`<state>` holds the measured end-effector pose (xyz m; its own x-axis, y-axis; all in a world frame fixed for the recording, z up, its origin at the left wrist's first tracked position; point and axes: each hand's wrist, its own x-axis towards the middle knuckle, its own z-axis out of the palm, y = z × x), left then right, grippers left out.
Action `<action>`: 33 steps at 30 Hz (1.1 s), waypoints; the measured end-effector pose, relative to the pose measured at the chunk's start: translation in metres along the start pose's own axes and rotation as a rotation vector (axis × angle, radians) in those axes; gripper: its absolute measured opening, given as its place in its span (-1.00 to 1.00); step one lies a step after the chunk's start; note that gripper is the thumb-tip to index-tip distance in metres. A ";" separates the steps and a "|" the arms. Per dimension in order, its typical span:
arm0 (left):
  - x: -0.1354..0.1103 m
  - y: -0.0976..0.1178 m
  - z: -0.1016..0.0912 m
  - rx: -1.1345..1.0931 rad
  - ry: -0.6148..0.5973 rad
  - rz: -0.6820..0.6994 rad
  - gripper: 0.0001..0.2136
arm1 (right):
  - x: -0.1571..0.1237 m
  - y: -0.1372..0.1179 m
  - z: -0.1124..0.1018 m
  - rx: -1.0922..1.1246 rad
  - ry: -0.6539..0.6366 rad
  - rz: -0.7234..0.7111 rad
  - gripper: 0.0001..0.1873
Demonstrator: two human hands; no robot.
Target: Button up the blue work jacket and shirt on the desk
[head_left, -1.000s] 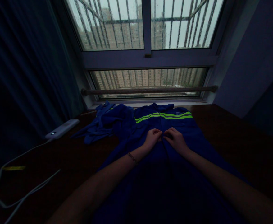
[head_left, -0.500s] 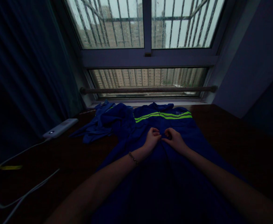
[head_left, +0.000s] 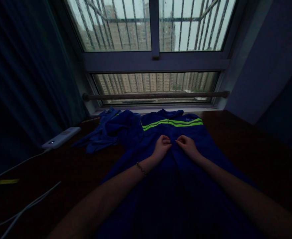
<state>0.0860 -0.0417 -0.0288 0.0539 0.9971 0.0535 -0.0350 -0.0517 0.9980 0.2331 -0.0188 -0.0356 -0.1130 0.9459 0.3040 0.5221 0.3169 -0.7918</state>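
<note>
A dark blue jacket (head_left: 198,142) with two bright green chest stripes lies flat on a dark wooden table (head_left: 247,146), its collar toward the window. My left hand (head_left: 162,146) and my right hand (head_left: 187,145) rest side by side on the jacket's front opening, just below the stripes. Both hands have curled fingers pinching the fabric edges at the centre line. A thin bracelet sits on my left wrist. The room is dim, so the small part between my fingertips cannot be made out.
A second crumpled blue garment (head_left: 106,132) lies left of the jacket. A white device (head_left: 61,137) with a white cable (head_left: 23,209) sits at the table's left. A barred window (head_left: 155,49) and a rail stand behind; a dark curtain hangs left.
Both hands have slid slightly farther up the jacket's front toward the stripes, staying together at the centre line. The view shifted a little to the right.
</note>
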 end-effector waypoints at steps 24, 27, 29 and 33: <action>0.097 0.012 0.026 0.813 0.065 0.083 -0.69 | -0.003 -0.006 0.005 -0.512 -0.010 -0.069 -0.94; 0.062 0.006 0.028 0.862 0.083 0.183 -0.66 | -0.006 -0.003 0.000 -0.464 -0.020 -0.121 -0.96; 0.036 -0.001 0.019 0.945 0.087 0.309 -0.71 | -0.008 -0.001 -0.003 -0.444 -0.049 -0.136 -0.94; 0.002 -0.007 -0.008 1.084 -0.065 0.430 -0.85 | -0.007 0.001 -0.003 -0.419 -0.048 -0.117 -0.93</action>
<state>0.0787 -0.0391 -0.0357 0.2974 0.8826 0.3640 0.8056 -0.4366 0.4005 0.2375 -0.0255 -0.0370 -0.2257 0.9105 0.3466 0.8001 0.3762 -0.4672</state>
